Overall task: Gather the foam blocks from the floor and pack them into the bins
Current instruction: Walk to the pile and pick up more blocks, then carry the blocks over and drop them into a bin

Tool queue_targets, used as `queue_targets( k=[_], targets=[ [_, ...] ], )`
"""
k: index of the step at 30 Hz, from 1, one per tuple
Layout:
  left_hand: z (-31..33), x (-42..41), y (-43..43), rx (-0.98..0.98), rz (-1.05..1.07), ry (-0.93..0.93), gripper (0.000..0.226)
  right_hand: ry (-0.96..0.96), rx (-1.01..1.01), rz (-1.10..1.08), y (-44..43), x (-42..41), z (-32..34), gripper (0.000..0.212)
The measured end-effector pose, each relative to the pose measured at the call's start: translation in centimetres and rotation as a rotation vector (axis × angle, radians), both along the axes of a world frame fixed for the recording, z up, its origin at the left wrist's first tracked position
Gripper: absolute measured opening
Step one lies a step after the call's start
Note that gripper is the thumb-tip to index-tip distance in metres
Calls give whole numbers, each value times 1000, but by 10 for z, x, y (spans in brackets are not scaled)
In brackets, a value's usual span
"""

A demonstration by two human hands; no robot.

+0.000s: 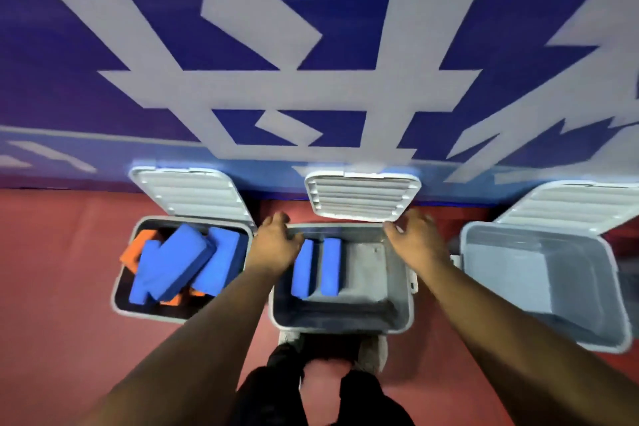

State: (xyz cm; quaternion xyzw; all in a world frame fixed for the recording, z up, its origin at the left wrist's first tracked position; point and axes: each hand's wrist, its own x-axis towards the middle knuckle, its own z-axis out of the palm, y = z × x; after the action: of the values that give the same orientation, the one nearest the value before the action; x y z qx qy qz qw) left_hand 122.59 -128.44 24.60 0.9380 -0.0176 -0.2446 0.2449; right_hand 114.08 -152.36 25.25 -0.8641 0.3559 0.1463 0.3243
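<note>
**Both hands at the middle bin's far rim**

Three grey bins stand in a row on the red floor, along the foot of a blue-and-white wall, each with its lid tipped back towards the wall.

The left hand lies on the far left corner of the middle bin, with its fingers bent over the rim and pointing into the bin. The right hand is at the far right corner of the same bin, its fingers bent just under the lower edge of the lid. The hands are well apart. Blur hides whether either one grips the rim or only rests on it.

Two blue blocks stand on edge side by side against the left wall of the middle bin. The left bin holds a heap of blocks, blue ones lying tilted across orange ones, up to its rim. The right bin stands just beside the middle one.

The person's shoes touch the near wall of the middle bin.
</note>
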Motion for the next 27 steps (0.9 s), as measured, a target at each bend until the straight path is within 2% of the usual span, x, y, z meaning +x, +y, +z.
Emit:
queue_targets(
  k=[3,8,12,17,20,27],
  targets=[
    [58,-1,6,-46,-43,-48,37,-37,3,-47,0,-8,43,70],
    [107,9,18,-179,-124,-72,33,-134,-48,-179,29,-23,108,56],
    [107,19,43,-250,-241,-75,31,-163,-85,-325,69,-49,112,55],
    [93,25,89,-207,-537,-45,33,-88,-79,-621,151,-117,99,68],
    [100,17,102,-178,-680,-63,35,-42,-99,-767,202,-169,101,58],
    [122,-91,86,-284,-1052,-17,20,-15,-155,-1184,311,-314,117,61]
  ],
)
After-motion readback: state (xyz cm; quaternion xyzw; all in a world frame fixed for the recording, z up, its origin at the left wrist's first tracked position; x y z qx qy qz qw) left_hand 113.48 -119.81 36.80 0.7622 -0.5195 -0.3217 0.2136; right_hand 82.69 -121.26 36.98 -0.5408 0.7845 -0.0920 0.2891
